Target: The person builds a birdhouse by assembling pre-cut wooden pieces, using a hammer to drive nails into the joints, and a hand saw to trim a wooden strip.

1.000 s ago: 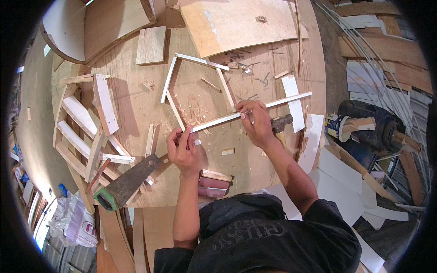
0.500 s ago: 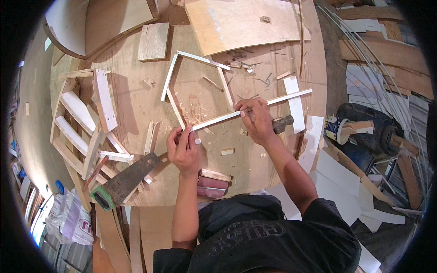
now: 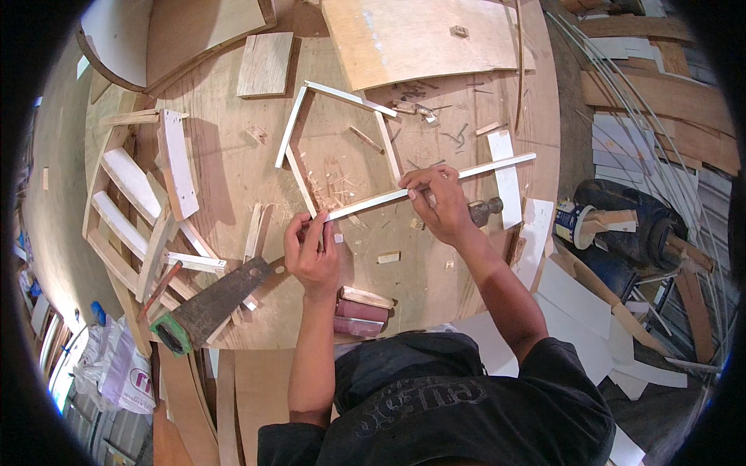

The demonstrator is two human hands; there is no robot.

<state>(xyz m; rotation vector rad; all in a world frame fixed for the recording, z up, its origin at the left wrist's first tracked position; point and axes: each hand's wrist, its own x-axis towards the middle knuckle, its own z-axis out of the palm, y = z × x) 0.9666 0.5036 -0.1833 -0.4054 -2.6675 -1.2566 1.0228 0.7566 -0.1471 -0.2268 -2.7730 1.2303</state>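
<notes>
A long, narrow white-faced wooden strip (image 3: 497,164) slants across the table, its right end reaching over a white board piece. My left hand (image 3: 312,252) is closed on the strip's left end, fingertips meeting a corner of the strip frame (image 3: 291,124). Near the strip's middle, my right hand (image 3: 437,203) grips it between thumb and fingers, beside the lower end of another frame piece. Together the strips outline a rough five-sided shape with wood shavings (image 3: 330,186) inside. A hammer (image 3: 485,210) lies by my right wrist, its handle mostly hidden.
A handsaw (image 3: 221,301) with a green handle lies left of my left forearm, beside a slatted wooden frame (image 3: 124,210). Loose nails (image 3: 458,138) are scattered beyond my right hand. A curved panel (image 3: 427,39) occupies the far side. A sandpaper-wrapped block (image 3: 360,317) sits near my body.
Both hands keep their hold on the strip, which stays in place against the frame. Only the view has shifted slightly.
</notes>
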